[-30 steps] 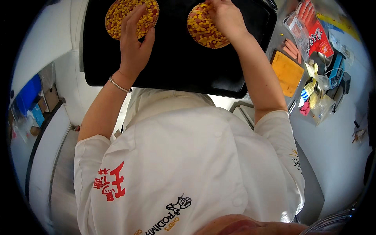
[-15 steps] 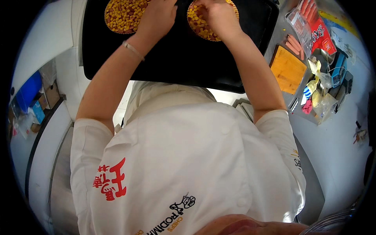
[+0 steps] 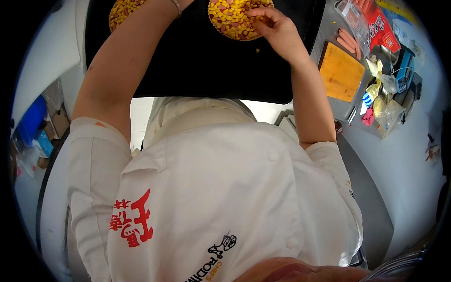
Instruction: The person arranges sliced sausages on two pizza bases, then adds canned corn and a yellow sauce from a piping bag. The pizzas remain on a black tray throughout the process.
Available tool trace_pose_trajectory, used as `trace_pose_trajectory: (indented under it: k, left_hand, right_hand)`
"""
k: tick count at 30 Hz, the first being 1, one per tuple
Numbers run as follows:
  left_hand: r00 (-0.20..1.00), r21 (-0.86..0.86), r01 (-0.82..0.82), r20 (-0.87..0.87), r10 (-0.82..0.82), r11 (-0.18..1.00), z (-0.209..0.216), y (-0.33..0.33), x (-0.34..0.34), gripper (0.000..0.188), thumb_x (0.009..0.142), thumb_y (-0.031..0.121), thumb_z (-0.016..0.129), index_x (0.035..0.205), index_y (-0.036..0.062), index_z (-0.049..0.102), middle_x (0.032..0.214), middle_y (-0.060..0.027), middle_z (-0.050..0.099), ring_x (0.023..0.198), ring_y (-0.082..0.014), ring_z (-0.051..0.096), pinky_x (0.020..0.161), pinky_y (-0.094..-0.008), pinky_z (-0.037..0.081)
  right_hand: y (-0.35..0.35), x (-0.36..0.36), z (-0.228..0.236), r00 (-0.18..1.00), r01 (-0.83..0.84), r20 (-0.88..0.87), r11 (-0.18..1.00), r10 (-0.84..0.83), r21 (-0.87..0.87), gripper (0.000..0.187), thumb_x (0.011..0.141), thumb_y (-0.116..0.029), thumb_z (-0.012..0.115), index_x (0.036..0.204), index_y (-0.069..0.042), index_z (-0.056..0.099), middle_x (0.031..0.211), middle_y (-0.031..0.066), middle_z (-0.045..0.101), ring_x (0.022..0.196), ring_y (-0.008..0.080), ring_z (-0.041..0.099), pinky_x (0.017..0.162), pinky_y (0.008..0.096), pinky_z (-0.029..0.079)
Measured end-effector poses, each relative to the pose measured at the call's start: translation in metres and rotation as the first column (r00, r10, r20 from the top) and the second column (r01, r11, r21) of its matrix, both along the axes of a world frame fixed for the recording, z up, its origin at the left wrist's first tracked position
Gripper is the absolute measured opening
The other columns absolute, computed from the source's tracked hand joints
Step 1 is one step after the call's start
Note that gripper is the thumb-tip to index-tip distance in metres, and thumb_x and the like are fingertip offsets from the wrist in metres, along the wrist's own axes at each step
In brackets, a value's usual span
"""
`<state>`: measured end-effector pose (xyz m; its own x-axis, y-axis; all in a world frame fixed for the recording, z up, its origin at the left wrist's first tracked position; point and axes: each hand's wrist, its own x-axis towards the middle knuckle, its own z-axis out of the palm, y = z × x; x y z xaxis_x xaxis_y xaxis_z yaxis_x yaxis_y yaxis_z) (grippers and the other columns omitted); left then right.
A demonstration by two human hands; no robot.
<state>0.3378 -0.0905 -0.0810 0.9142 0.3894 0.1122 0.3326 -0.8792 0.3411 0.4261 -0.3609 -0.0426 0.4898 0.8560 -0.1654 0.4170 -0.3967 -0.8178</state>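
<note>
Right hand [image 3: 280,34] bent over corn-topped round [image 3: 230,19], grip unclear | left hand [image 3: 186,2] cut off, can't tell | risk: brushing could scatter kernels [image 3: 224,29] onto tray [image 3: 197,66]

A: Which colours were recorded first?
B: The right-hand topped round [image 3: 230,19] was mottled: bright yellow kernels mixed irregularly with dull pink pieces. The visible part of the left-hand topped round [image 3: 122,11] bore a similar yellow-and-pink speckle.
A: And beneath?
B: The tray [image 3: 211,70] was plain black, marked by one yellowish fleck [image 3: 258,50].
A: Further right?
B: The board [image 3: 342,72] was orange-brown, dark along one edge. The sausages [image 3: 346,42] were evenly pink. The small packet [image 3: 368,99] carried blue and white stripes.
A: Clothing?
B: The jacket [image 3: 216,174] was white, its lettering red, black and gold. The trousers [image 3: 197,109] were cream.
</note>
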Motion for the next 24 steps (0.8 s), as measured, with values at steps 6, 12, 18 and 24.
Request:
trace_pose_trajectory:
  k: [6, 12, 18, 24]
  left_hand:
    - [0.946, -0.297, 0.172, 0.317, -0.073, 0.939, 0.047, -0.049, -0.045, 0.009, 0.089, 0.004, 0.064, 0.089, 0.0051, 0.055, 0.088, -0.0164, 0.056, 0.085, -0.0401, 0.059, 0.072, -0.0475, 0.048]
    - [0.920, -0.186, 0.302, 0.314, -0.235, 0.935, 0.017, -0.106, -0.091, 0.021, 0.095, 0.005, 0.068, 0.115, 0.0105, 0.070, 0.111, -0.0050, 0.068, 0.098, -0.0243, 0.067, 0.081, -0.0338, 0.056]
    - [0.938, -0.218, 0.146, 0.340, -0.065, 0.965, 0.020, -0.098, -0.113, 0.025, 0.093, 0.000, 0.068, 0.114, 0.0110, 0.073, 0.114, -0.0058, 0.067, 0.101, -0.0246, 0.067, 0.085, -0.0319, 0.057]
    - [0.955, -0.204, 0.128, 0.289, -0.066, 0.971, 0.024, -0.097, -0.132, 0.024, 0.095, 0.001, 0.068, 0.117, 0.0107, 0.072, 0.118, -0.0061, 0.066, 0.107, -0.0264, 0.064, 0.089, -0.0333, 0.055]
  right_hand:
    - [-0.019, 0.000, -0.003, 0.876, 0.050, 0.483, 0.996, -0.007, -0.076, 0.022, 0.093, -0.009, 0.075, 0.115, -0.008, 0.076, 0.111, 0.0114, 0.076, 0.097, 0.0250, 0.076, 0.087, 0.0308, 0.061]
    - [-0.007, -0.015, 0.006, 0.958, 0.090, 0.270, 0.996, -0.094, 0.029, 0.023, 0.092, -0.008, 0.077, 0.115, -0.009, 0.076, 0.113, 0.0120, 0.076, 0.099, 0.0243, 0.076, 0.085, 0.0305, 0.061]
    - [0.013, -0.043, 0.012, 0.952, -0.088, 0.298, 0.994, 0.067, 0.059, 0.023, 0.089, -0.003, 0.074, 0.111, -0.009, 0.077, 0.109, 0.0169, 0.075, 0.100, 0.0323, 0.074, 0.083, 0.0368, 0.062]
    - [-0.004, -0.005, 0.007, 0.943, 0.121, 0.309, 0.992, -0.127, 0.039, 0.024, 0.091, -0.005, 0.076, 0.114, -0.012, 0.078, 0.108, 0.0104, 0.078, 0.097, 0.0169, 0.076, 0.085, 0.0277, 0.061]
